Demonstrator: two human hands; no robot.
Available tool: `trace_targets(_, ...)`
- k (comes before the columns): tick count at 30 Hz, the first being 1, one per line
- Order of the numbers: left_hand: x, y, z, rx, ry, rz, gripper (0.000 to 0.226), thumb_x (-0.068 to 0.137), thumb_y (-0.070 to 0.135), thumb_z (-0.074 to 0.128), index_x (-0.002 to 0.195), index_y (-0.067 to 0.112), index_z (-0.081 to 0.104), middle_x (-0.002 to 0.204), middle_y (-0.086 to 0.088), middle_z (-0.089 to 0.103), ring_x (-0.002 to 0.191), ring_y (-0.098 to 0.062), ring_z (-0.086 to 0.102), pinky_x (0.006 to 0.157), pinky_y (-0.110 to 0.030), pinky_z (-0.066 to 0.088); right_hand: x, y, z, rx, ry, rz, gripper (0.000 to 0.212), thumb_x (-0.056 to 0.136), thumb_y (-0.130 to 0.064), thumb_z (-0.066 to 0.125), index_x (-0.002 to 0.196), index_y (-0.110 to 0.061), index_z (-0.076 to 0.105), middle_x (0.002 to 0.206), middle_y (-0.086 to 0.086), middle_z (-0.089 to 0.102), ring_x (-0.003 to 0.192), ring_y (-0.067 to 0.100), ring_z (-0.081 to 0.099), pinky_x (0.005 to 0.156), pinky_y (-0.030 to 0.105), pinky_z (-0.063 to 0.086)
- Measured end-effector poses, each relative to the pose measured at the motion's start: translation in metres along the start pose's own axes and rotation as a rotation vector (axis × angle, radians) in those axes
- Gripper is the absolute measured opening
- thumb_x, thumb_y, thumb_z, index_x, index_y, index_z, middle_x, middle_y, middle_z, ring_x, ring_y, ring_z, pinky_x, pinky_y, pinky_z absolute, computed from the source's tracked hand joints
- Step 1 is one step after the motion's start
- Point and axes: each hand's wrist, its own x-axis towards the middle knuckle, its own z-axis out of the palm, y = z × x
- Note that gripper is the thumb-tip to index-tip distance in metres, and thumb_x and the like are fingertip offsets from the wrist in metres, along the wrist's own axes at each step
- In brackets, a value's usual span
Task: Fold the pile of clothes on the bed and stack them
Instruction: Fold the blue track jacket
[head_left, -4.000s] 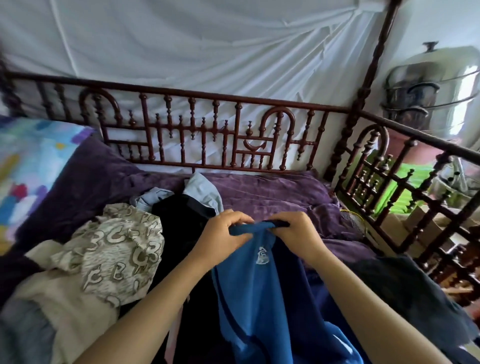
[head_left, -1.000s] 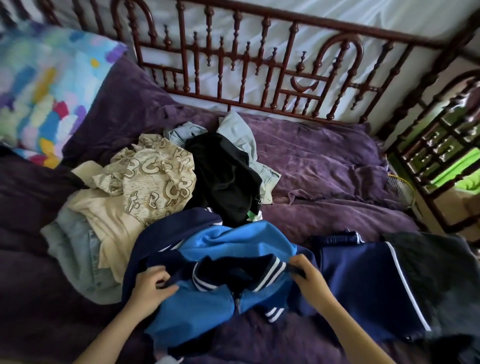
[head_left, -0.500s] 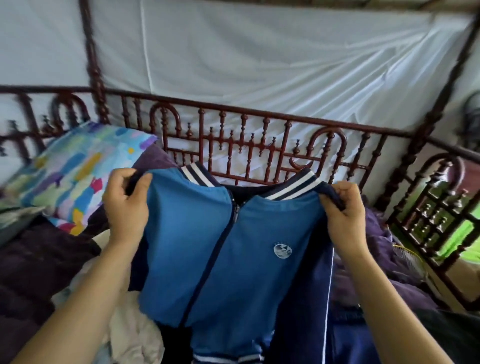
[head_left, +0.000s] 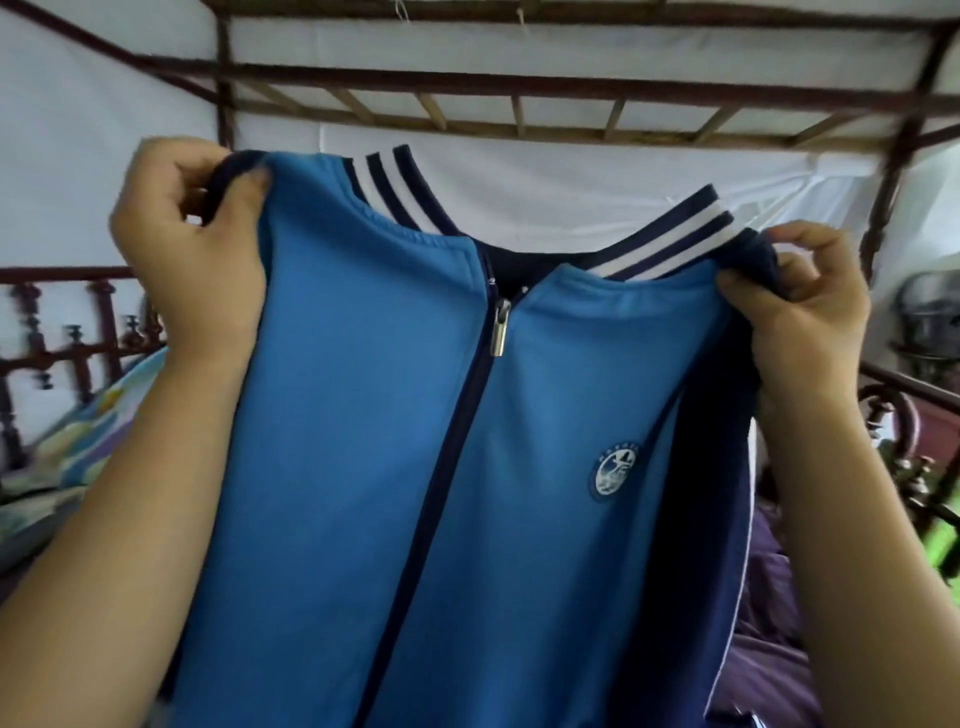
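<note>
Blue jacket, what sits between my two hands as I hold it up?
Head view: the blue jacket itself, its striped collar and zipper pull, spans from left hand to right hand.

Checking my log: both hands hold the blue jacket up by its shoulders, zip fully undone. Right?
Only the zip is wrong: the head view shows it closed nearly to the collar. The left hand and right hand do hold the blue jacket up by its shoulders.
</note>
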Motion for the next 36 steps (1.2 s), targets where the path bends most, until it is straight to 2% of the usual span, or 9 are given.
trace_targets(3, -0.019, -0.015, -0.002, 0.054, -0.18, -0.094, 0.028, 0.079, 0.016, 0.065, 0.071, 0.035, 0.047, 0.064, 0.036, 0.056, 0.061, 0.015, 0.05, 0.065, -0.006, 0.039, -0.01, 0.029, -0.008, -0.049, -0.014, 0.164, 0.049, 0.076, 0.02, 0.053, 0.081, -0.029, 0.055, 0.063, -0.007, 0.06, 0.065, 0.013, 0.054, 0.064, 0.024, 0.046)
trace_targets(8, -0.092, -0.086, -0.024, 0.065, -0.611, -0.666, 0.035, 0.076, -0.013, 0.063, 0.068, 0.018, 0.049, 0.06, 0.013, 0.057, 0.06, 0.004, 0.049, 0.057, -0.003, 0.036, -0.062, 0.116, -0.033, -0.19, -0.198, 0.589, 0.054, 0.072, 0.029, 0.049, 0.083, -0.023, 0.057, 0.063, -0.005, 0.065, 0.063, 0.009, 0.061, 0.063, 0.021, 0.052)
trace_targets(13, -0.165, -0.144, -0.063, 0.168, -1.114, -1.172, 0.039, 0.074, -0.027, 0.052, 0.084, 0.01, 0.057, 0.088, -0.01, 0.058, 0.075, -0.01, 0.057, 0.056, -0.005, 0.045, -0.114, 0.181, -0.055, -0.32, -0.311, 0.863, 0.056, 0.071, 0.032, 0.048, 0.085, -0.021, 0.058, 0.064, 0.005, 0.051, 0.055, 0.011, 0.055, 0.054, 0.018, 0.05)
trace_targets(17, -0.211, -0.18, -0.079, 0.425, -1.578, -1.133, 0.053, 0.069, -0.018, 0.061, 0.117, 0.005, 0.059, 0.114, -0.006, 0.061, 0.109, -0.018, 0.055, 0.093, -0.024, 0.044, -0.133, 0.205, -0.057, -0.445, -0.558, 0.967, 0.052, 0.073, 0.025, 0.057, 0.089, -0.024, 0.06, 0.089, 0.016, 0.055, 0.08, 0.026, 0.058, 0.078, 0.039, 0.052)
trace_targets(20, -0.228, -0.186, -0.072, 0.583, -1.902, -1.033, 0.024, 0.071, -0.011, 0.059, 0.08, 0.011, 0.064, 0.087, -0.001, 0.062, 0.082, -0.013, 0.056, 0.069, -0.02, 0.045, -0.131, 0.207, -0.059, -0.598, -0.818, 1.021, 0.044, 0.075, 0.008, 0.069, 0.102, -0.026, 0.061, 0.117, 0.023, 0.055, 0.111, 0.031, 0.054, 0.097, 0.038, 0.043)
trace_targets(24, -0.24, -0.189, -0.062, 0.488, -1.89, -1.095, 0.032, 0.061, -0.005, 0.054, 0.09, 0.005, 0.06, 0.087, -0.006, 0.055, 0.081, -0.016, 0.051, 0.065, -0.023, 0.038, -0.125, 0.21, -0.067, -0.615, -0.839, 1.087, 0.035, 0.067, -0.031, 0.081, 0.098, -0.032, 0.065, 0.122, 0.017, 0.06, 0.112, 0.025, 0.058, 0.107, 0.035, 0.039)
trace_targets(29, -0.256, -0.191, -0.057, 0.265, -1.854, -1.384, 0.024, 0.056, 0.006, 0.06, 0.068, 0.013, 0.041, 0.075, -0.005, 0.044, 0.065, -0.014, 0.042, 0.056, -0.026, 0.031, -0.119, 0.209, -0.077, -0.702, -0.913, 1.022, 0.027, 0.082, -0.002, 0.068, 0.108, -0.007, 0.068, 0.104, 0.004, 0.066, 0.089, 0.008, 0.059, 0.077, 0.007, 0.044)
trace_targets(33, -0.278, -0.189, -0.054, 0.191, -1.947, -1.467, 0.047, 0.083, 0.056, 0.051, 0.121, 0.028, 0.049, 0.126, -0.004, 0.054, 0.105, -0.017, 0.052, 0.081, -0.024, 0.042, -0.122, 0.205, -0.08, -0.601, -0.756, 0.952, 0.018, 0.08, 0.006, 0.066, 0.082, -0.011, 0.07, 0.054, -0.009, 0.056, 0.052, -0.001, 0.048, 0.052, 0.004, 0.039)
trace_targets(36, -0.287, -0.178, -0.05, 0.242, -2.077, -1.279, 0.067, 0.07, 0.079, 0.048, 0.125, 0.04, 0.046, 0.132, 0.009, 0.05, 0.116, -0.01, 0.049, 0.094, -0.024, 0.041, -0.125, 0.207, -0.084, -0.439, -0.579, 0.939, 0.028, 0.079, 0.015, 0.062, 0.069, -0.011, 0.067, 0.048, -0.009, 0.043, 0.042, -0.002, 0.041, 0.049, 0.006, 0.037)
